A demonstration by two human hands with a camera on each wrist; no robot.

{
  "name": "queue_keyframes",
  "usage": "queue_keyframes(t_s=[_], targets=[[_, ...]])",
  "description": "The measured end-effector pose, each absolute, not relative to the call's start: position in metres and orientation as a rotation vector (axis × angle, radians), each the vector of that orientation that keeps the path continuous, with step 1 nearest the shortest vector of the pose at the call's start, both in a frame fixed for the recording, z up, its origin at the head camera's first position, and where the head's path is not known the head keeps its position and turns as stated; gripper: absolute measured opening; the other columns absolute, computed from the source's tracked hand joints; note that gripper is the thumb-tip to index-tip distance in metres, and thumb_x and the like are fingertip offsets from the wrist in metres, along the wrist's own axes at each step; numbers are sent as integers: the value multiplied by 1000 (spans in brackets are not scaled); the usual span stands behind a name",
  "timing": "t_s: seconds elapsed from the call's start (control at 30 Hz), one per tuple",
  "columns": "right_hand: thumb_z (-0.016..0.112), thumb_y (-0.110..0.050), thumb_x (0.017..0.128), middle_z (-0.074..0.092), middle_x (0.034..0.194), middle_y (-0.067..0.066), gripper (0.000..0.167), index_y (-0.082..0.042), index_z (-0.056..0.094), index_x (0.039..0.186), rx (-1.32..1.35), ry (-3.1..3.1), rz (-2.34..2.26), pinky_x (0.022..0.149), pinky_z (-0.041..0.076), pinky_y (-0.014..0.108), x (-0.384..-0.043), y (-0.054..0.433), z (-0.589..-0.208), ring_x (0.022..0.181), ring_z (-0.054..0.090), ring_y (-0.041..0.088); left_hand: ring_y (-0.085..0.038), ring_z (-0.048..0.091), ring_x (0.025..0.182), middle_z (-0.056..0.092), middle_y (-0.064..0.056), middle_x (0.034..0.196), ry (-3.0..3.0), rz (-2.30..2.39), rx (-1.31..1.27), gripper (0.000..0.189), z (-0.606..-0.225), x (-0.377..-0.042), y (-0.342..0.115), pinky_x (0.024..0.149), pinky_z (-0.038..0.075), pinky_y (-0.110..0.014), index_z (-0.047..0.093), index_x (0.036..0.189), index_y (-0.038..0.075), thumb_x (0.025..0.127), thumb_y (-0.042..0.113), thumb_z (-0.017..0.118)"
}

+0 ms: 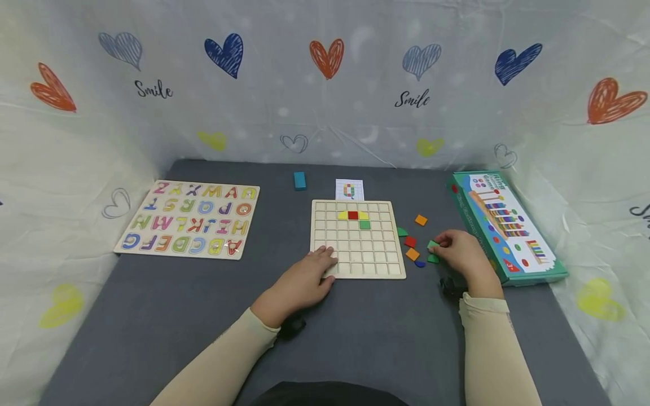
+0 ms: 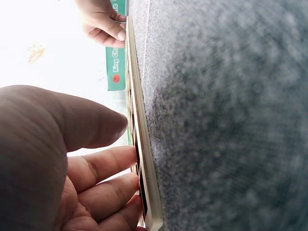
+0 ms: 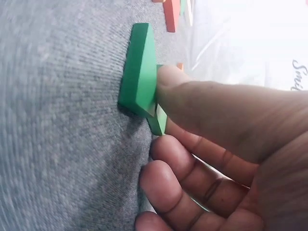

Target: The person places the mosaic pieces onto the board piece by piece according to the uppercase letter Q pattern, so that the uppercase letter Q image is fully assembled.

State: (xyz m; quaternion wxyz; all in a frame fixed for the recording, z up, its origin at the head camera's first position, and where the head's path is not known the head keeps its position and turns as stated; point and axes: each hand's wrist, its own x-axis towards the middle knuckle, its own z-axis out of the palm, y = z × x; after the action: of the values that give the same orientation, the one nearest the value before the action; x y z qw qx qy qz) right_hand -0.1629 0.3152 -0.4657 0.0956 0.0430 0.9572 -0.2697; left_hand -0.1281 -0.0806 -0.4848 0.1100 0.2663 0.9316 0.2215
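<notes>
My left hand rests with extended fingers on the lower left corner of a wooden grid board. On that board sit two yellow tiles with a red tile between them, and a green tile one row below. Right of the board, my right hand pinches a small green piece between thumb and fingers. Another green piece lies on the cloth just beside the thumb. Orange tiles, a red tile and a blue piece are scattered nearby.
A pattern card touches the board's far edge. Further back lies a blue block. An alphabet board is at the left, and a green toy box stands close to my right hand. Printed curtains enclose the table.
</notes>
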Motion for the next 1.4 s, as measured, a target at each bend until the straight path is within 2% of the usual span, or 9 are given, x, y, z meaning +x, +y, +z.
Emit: queue_keyframes(t_s=[0.43,0.7,1.07,1.2,1.4], targets=[[80,-21,101,68,106,19,28,-2,66,116,132,2864,-832,71,50,35,-164,309,-470,89,60,31,-28,36,164,47,-12,171,2746,648,783,48,-483,-127,-84,136,32,-49,61,155,7,110,25,65],[72,-18,106,68,104,17,18,-4,67,115,80,2926,-892,72,49,35,-165,302,-469,89,61,30,-28,36,165,47,-12,171,2737,652,777,49,-483,-127,-84,136,32,-50,61,155,6,110,25,65],[68,-16,109,71,106,15,14,-5,68,117,-122,2846,-1045,73,56,38,-187,235,-456,89,66,29,-28,36,165,46,-12,172,2729,671,772,49,-482,-126,-85,135,32,-50,61,155,7,110,26,65],[67,-15,109,69,103,12,11,-7,70,116,-186,2839,-1030,79,53,40,-197,214,-458,90,62,27,-28,36,165,46,-12,172,2724,685,784,49,-481,-126,-84,135,32,-50,61,155,7,110,25,65],[66,-12,109,70,101,12,9,-7,72,115,-257,2843,-1005,79,51,41,-208,195,-464,87,61,27,-28,35,165,44,-12,173,2723,672,791,49,-482,-127,-84,136,32,-49,60,156,8,110,25,64]])
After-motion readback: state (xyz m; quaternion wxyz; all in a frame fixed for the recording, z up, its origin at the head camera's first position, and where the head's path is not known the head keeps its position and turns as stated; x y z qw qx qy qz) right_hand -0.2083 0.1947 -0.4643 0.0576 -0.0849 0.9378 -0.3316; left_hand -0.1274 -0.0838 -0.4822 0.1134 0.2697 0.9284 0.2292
